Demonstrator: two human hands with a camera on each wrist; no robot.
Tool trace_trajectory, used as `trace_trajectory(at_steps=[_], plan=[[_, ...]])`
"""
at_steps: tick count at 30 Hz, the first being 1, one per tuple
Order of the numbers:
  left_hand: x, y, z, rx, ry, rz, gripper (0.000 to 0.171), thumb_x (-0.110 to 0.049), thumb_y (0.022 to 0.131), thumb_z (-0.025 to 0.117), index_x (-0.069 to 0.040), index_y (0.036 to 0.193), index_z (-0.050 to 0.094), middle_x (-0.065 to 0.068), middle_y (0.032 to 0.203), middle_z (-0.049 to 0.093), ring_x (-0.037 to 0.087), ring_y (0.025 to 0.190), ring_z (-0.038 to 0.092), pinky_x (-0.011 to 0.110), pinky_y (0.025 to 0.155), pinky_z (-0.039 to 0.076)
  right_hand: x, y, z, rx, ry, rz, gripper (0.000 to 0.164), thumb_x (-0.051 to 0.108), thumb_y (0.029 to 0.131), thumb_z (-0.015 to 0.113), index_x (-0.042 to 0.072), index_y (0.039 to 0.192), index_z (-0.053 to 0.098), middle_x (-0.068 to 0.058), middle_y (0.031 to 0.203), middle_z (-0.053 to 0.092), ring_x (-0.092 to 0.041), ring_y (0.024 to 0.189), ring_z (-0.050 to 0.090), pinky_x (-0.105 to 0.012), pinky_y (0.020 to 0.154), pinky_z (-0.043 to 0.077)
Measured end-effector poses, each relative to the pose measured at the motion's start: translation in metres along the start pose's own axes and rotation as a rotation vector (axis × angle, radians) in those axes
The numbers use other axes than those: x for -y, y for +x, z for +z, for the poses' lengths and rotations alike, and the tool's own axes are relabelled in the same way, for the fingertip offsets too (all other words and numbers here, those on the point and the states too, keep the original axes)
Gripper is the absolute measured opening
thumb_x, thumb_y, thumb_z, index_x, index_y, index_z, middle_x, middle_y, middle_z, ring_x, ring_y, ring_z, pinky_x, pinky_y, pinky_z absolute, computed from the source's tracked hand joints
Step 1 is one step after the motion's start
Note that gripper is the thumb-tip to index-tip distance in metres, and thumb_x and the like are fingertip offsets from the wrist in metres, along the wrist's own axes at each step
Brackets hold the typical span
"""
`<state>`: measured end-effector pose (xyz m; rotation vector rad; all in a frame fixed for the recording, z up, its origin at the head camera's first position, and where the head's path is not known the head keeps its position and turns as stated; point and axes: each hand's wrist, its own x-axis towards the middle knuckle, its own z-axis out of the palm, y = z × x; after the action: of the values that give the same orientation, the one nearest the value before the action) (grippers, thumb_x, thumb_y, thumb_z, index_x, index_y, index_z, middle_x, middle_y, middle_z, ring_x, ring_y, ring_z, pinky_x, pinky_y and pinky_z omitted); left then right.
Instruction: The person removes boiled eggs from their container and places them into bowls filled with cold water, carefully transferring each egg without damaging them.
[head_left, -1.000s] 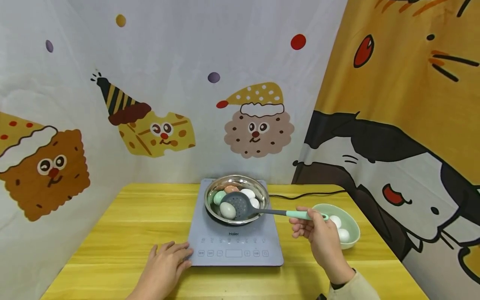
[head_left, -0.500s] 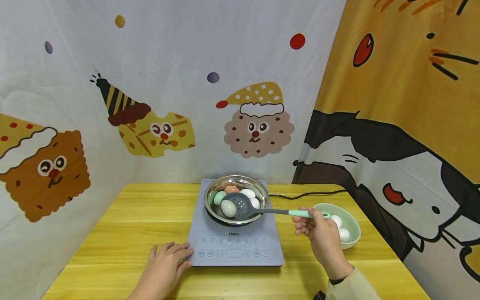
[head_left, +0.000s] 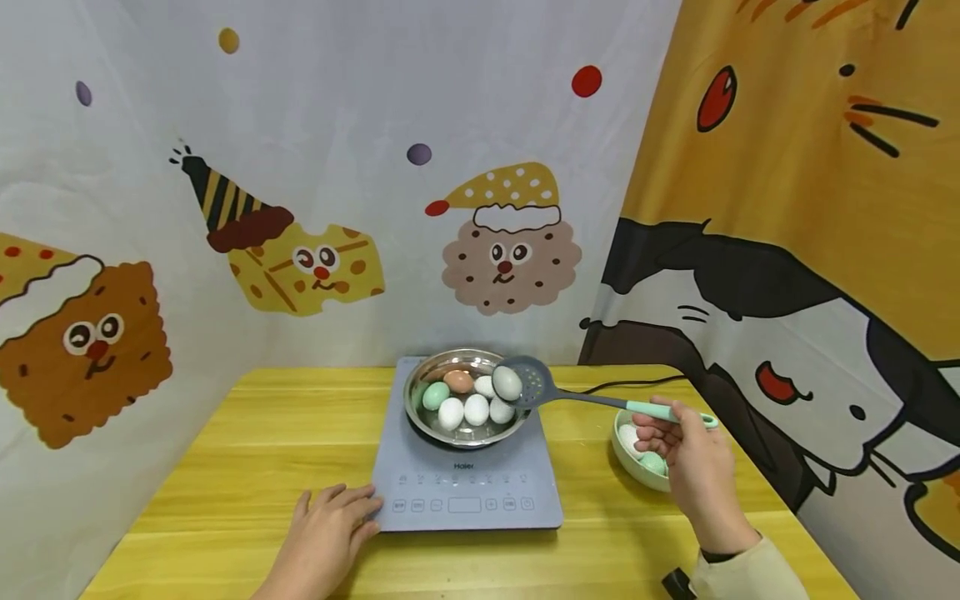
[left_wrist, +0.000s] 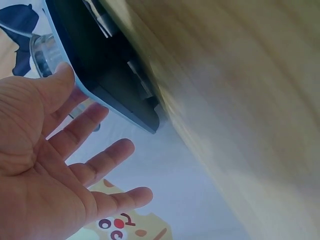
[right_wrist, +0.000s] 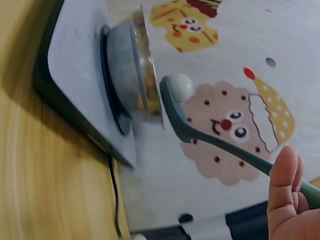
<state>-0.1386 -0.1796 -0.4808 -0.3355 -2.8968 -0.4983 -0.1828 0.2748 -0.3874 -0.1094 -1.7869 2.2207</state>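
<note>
My right hand (head_left: 701,471) grips the pale green handle of a grey slotted spoon (head_left: 538,383). In its bowl lies a pale egg (head_left: 507,383), raised over the right rim of a steel pan (head_left: 431,433). The right wrist view shows the egg (right_wrist: 180,88) sitting on the spoon, above the level of the pan's rim. Several eggs remain in the pan: a green egg (head_left: 436,396), a brown egg (head_left: 459,382) and several white ones. My left hand (head_left: 326,537) rests with extended fingertips at the front left edge of the induction cooker (head_left: 536,479).
A light green bowl (head_left: 637,475) with a white egg (head_left: 630,439) and a green egg (head_left: 652,462) stands right of the cooker, partly behind my right hand. A black cord (head_left: 630,382) runs right from the cooker. A cartoon-printed curtain (head_left: 337,100) hangs behind the wooden table (head_left: 247,450).
The slotted spoon has risen out of the pan and moved right with the pale egg on it. My right hand has moved right with it. The left hand stays at the cooker's edge.
</note>
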Motion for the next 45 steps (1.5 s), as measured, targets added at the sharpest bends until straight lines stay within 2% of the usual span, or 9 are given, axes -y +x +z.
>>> trace_trajectory(at_steps=[5, 11, 16, 21, 28, 36, 39, 42, 45], plan=[[0.0, 0.0, 0.0, 0.001, 0.015, -0.011, 0.03, -0.028, 0.093, 0.083, -0.021, 0.122, 0.081, 0.0, 0.137, 0.075, 0.042, 0.13, 0.065, 0.083, 0.109, 0.038, 0.01, 0.0, -0.02, -0.065, -0.026, -0.016, 0.033, 0.034, 0.115, 0.049, 0.011, 0.114, 0.073, -0.002, 0.091, 0.083, -0.015, 0.075, 0.077, -0.029, 0.068, 0.067], [0.0, 0.0, 0.0, 0.008, 0.024, -0.016, 0.03, -0.029, 0.093, 0.083, -0.021, 0.122, 0.081, 0.0, 0.138, 0.075, 0.042, 0.13, 0.065, 0.084, 0.109, 0.038, 0.018, -0.006, -0.057, -0.164, 0.01, -0.024, 0.032, 0.033, 0.115, 0.05, 0.012, 0.112, 0.073, -0.004, 0.091, 0.083, -0.016, 0.075, 0.078, -0.028, 0.067, 0.066], [0.001, 0.0, 0.001, 0.022, 0.023, -0.022, 0.03, -0.029, 0.093, 0.082, -0.021, 0.122, 0.081, 0.001, 0.138, 0.075, 0.042, 0.13, 0.065, 0.084, 0.109, 0.038, 0.026, -0.011, -0.087, -0.365, 0.039, -0.015, 0.03, 0.033, 0.112, 0.057, 0.011, 0.109, 0.076, -0.005, 0.087, 0.083, -0.019, 0.067, 0.077, -0.031, 0.061, 0.066], [0.003, -0.001, 0.001, 0.022, 0.026, -0.026, 0.03, -0.029, 0.093, 0.082, -0.02, 0.122, 0.081, 0.001, 0.138, 0.075, 0.042, 0.13, 0.065, 0.084, 0.109, 0.038, 0.03, -0.015, -0.106, -0.546, -0.039, 0.002, 0.025, 0.033, 0.111, 0.059, 0.013, 0.114, 0.074, -0.001, 0.083, 0.082, -0.017, 0.062, 0.075, -0.028, 0.057, 0.064], [0.003, -0.002, 0.001, 0.012, 0.02, -0.024, 0.03, -0.028, 0.094, 0.082, -0.02, 0.123, 0.081, 0.001, 0.138, 0.075, 0.041, 0.13, 0.065, 0.085, 0.109, 0.038, 0.02, -0.03, -0.114, -0.602, -0.298, -0.011, 0.035, 0.033, 0.113, 0.052, 0.007, 0.13, 0.066, 0.014, 0.078, 0.077, -0.007, 0.06, 0.073, -0.015, 0.059, 0.06], [0.002, -0.001, 0.002, 0.016, 0.006, -0.027, 0.029, -0.028, 0.094, 0.082, -0.02, 0.122, 0.081, 0.001, 0.138, 0.075, 0.042, 0.131, 0.065, 0.085, 0.109, 0.038, 0.009, -0.046, -0.094, -0.544, -0.822, -0.198, 0.041, 0.031, 0.113, 0.05, 0.0, 0.132, 0.069, 0.039, 0.073, 0.059, 0.011, 0.056, 0.064, -0.001, 0.06, 0.05], [0.002, 0.0, 0.002, 0.02, 0.003, -0.028, 0.029, -0.028, 0.094, 0.082, -0.021, 0.122, 0.081, 0.0, 0.138, 0.075, 0.041, 0.131, 0.065, 0.085, 0.109, 0.037, 0.008, -0.051, -0.087, -0.528, -0.902, -0.253, 0.038, 0.028, 0.112, 0.052, 0.0, 0.129, 0.071, 0.034, 0.073, 0.062, 0.017, 0.056, 0.059, 0.002, 0.06, 0.046], [0.001, 0.001, 0.002, 0.019, 0.003, -0.025, 0.029, -0.028, 0.093, 0.083, -0.021, 0.122, 0.081, 0.0, 0.138, 0.075, 0.041, 0.131, 0.065, 0.085, 0.109, 0.037, 0.006, -0.054, -0.083, -0.51, -0.957, -0.298, 0.036, 0.025, 0.111, 0.054, -0.002, 0.128, 0.071, 0.008, 0.078, 0.076, 0.022, 0.057, 0.055, 0.004, 0.06, 0.043], [0.001, 0.001, 0.002, 0.017, 0.001, -0.022, 0.029, -0.028, 0.093, 0.083, -0.021, 0.121, 0.081, 0.0, 0.137, 0.075, 0.041, 0.13, 0.065, 0.085, 0.108, 0.038, 0.005, -0.055, -0.081, -0.497, -0.988, -0.32, 0.036, 0.024, 0.112, 0.054, -0.004, 0.128, 0.071, -0.021, 0.09, 0.079, 0.026, 0.059, 0.051, 0.004, 0.058, 0.042]])
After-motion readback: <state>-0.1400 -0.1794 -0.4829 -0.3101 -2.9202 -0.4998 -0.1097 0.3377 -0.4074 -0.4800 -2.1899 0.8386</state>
